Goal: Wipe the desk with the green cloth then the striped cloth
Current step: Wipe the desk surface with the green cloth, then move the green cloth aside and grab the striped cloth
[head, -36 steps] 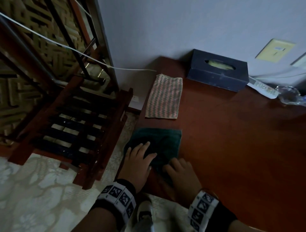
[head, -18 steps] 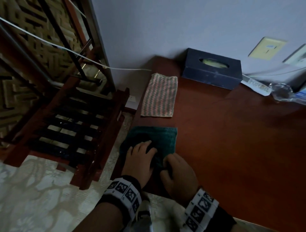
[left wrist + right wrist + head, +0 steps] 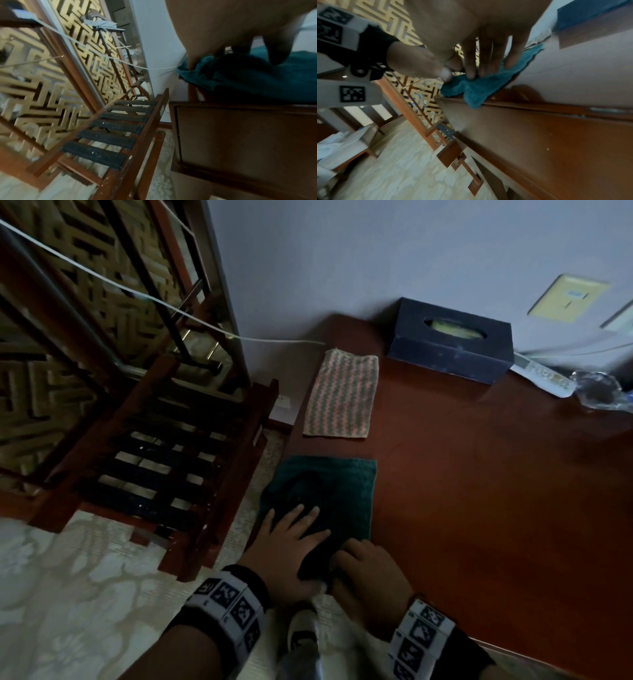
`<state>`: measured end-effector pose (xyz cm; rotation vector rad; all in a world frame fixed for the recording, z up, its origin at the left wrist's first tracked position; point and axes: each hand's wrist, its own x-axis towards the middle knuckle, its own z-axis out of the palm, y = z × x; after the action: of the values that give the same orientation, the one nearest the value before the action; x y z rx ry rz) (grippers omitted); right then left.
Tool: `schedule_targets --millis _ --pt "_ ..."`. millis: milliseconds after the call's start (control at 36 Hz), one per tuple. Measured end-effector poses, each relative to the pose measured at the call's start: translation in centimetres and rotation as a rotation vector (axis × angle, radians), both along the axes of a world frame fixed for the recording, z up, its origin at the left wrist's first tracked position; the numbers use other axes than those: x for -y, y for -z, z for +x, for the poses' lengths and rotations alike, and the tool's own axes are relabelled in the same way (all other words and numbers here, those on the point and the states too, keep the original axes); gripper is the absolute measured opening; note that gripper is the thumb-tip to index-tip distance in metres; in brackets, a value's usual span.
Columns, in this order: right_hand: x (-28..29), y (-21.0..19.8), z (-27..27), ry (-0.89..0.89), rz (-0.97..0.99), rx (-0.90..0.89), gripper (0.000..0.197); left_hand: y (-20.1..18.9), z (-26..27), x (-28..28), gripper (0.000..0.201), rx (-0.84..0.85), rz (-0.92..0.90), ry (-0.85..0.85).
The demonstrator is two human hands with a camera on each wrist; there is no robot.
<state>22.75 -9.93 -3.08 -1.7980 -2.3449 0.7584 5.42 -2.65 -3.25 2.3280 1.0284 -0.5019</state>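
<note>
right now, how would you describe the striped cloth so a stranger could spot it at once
On the reddish wooden desk, look along its left edge, near the wall. The striped cloth lies flat there, between the dark tissue box and the green cloth. It alone has pink and grey zigzag stripes, and no hand touches it.

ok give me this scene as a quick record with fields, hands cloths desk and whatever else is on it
left hand: fingers straight, flat on the green cloth
right hand: fingers curled, pinching the green cloth's near corner
green cloth: near left corner of the desk, near edge bunched and hanging over the desk edge
striped cloth: flat, untouched, behind the green cloth
tissue box: dark, at the back by the wall
remote: right of the tissue box
stage: green cloth in hand, striped cloth not yet used
</note>
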Motion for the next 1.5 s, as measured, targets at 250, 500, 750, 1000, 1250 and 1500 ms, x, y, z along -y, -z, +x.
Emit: schedule_targets --millis 250,500,750,1000,1250,1500 --pt "-1.2 2.2 0.3 0.205 -0.057 0.287 0.06 0.9 1.1 -2.2 0.059 -0.032 0.102 -0.258" --pt "-2.2 2.5 -2.6 0.244 -0.074 0.265 0.063 1.4 1.6 -3.2 0.063 -0.059 0.145 -0.241" --pt "-3.8 0.0 0.0 0.332 0.03 0.128 0.051 -1.2 1.8 -5.0 0.051 0.138 0.209 -0.32" --pt "-12.6 -1.8 4.5 0.374 -0.027 0.237 0.049 -2.4 5.4 -11.9 0.047 0.029 0.255 -0.296" --pt "-16.9 0.2 5.5 0.311 -0.1 0.223 0.049 -1.5 7.6 -15.0 0.045 -0.136 0.157 -0.337" --pt "-16.8 -0.6 6.9 0.32 -0.056 0.233 0.027 -1.9 9.2 -16.3 0.014 -0.183 0.284 -0.157"
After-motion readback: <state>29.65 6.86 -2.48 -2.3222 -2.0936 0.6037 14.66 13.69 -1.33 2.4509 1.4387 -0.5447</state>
